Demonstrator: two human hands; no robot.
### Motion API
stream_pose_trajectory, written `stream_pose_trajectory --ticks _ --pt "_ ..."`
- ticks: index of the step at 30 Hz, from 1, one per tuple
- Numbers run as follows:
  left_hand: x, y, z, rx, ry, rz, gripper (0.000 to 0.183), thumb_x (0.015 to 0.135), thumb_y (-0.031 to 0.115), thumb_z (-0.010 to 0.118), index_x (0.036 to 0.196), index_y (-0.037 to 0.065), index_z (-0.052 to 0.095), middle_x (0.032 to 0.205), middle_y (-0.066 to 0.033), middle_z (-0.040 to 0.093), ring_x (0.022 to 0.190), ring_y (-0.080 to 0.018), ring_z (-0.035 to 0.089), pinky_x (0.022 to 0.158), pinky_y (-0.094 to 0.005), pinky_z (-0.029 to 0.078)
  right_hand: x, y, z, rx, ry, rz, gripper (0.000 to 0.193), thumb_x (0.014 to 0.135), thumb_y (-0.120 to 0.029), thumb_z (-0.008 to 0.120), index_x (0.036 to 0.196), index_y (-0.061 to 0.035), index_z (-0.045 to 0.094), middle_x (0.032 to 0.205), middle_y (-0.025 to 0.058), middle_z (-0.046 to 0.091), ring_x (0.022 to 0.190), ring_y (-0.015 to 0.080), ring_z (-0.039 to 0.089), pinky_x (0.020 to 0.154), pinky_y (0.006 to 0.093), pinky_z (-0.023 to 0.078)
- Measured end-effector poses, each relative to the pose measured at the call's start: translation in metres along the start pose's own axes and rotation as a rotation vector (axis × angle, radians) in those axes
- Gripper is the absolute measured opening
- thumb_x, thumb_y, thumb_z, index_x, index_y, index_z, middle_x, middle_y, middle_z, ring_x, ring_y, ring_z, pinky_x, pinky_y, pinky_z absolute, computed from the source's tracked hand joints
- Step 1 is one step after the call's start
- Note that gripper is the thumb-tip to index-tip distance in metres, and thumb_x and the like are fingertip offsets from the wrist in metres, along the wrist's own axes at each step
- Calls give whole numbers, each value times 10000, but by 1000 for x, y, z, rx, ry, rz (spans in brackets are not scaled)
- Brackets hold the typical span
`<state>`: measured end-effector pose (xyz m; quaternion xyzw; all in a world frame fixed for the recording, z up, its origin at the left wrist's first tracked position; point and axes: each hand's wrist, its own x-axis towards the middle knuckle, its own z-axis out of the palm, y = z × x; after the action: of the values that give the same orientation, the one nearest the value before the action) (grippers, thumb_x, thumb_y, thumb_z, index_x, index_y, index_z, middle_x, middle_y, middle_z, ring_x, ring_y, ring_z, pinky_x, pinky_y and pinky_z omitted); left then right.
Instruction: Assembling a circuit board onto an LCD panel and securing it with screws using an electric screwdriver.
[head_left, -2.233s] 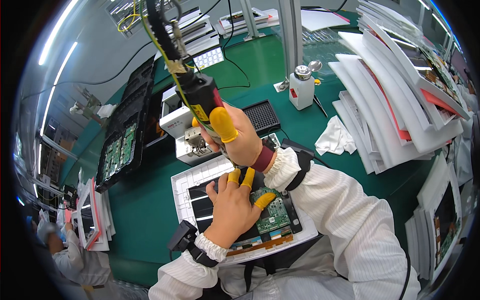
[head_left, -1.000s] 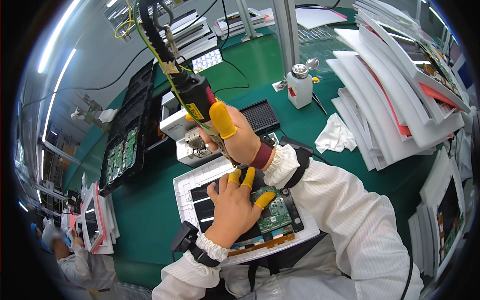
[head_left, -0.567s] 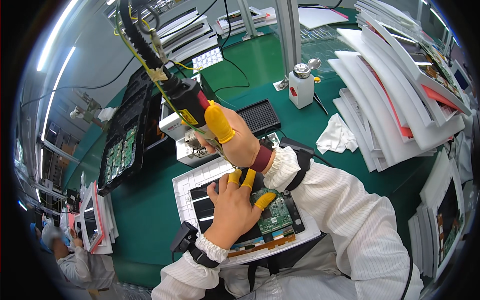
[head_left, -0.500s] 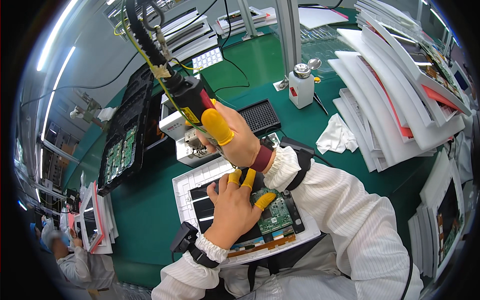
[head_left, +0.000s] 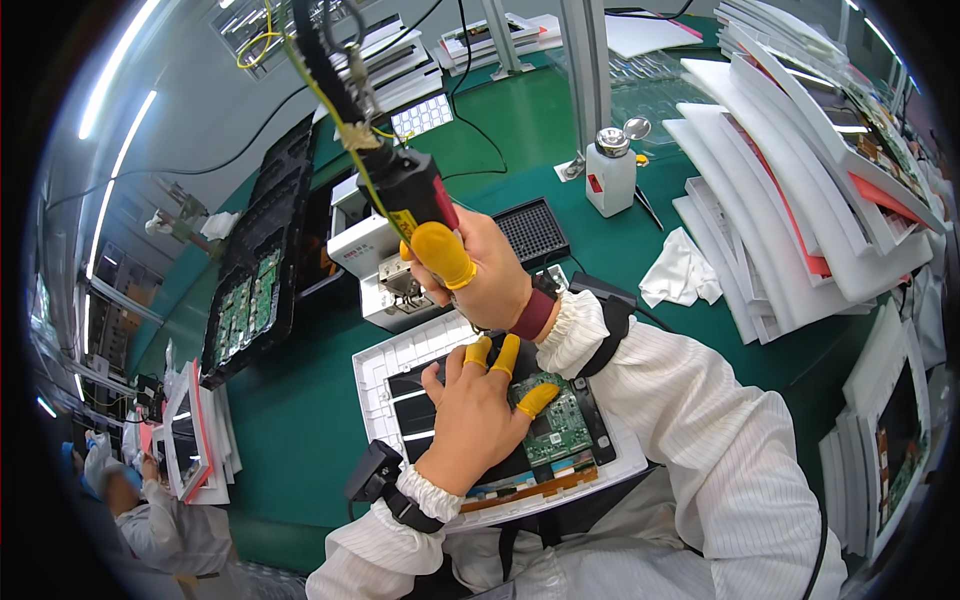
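Note:
My right hand (head_left: 492, 268), with yellow finger cots, is wrapped round a black electric screwdriver (head_left: 410, 188) hanging from a cable. Its lower end is hidden behind the hand, so I cannot tell whether the bit touches anything. Below it, my left hand (head_left: 472, 415), also in yellow finger cots, lies with fingers spread on a flat device with a white frame (head_left: 374, 372) and a dark back. The left thumb rests on the green circuit board (head_left: 568, 432) inside the frame. An orange-brown strip (head_left: 545, 495) runs along the device's near edge.
A small white machine (head_left: 372, 250) stands just beyond the frame, beside a black grid tray (head_left: 532, 232). Left is a black case (head_left: 215, 340) holding green boards. Right are a white pump bottle (head_left: 610, 180), tweezers, a white cloth (head_left: 682, 268) and stacked panels (head_left: 760, 200).
The screwdriver's upper part has swung slightly right and my right hand has shifted a little with it. The whole view has moved slightly; my left hand stays on the device.

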<state>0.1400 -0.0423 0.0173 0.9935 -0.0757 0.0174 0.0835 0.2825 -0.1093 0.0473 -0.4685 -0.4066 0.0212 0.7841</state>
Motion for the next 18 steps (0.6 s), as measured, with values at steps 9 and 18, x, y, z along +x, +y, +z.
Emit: stream_pose_trajectory --ticks 9,18 --pt "0 4 -2 35 -11 -37 540 865 445 650 1142 -19 670 1256 -217 556 1216 -332 440 989 -524 242 0 -14 0 -61 46 91 297 852 -202 709 1000 9 562 741 127 631 611 222 588 603 327 471" --pt "-1 3 -3 41 -34 -41 492 849 404 670 1028 -54 692 1205 -231 566 1222 -340 429 986 -535 242 0 -7 3 -1 -3 58 371 943 -362 633 1028 -16 531 695 56 599 577 127 556 553 288 462"
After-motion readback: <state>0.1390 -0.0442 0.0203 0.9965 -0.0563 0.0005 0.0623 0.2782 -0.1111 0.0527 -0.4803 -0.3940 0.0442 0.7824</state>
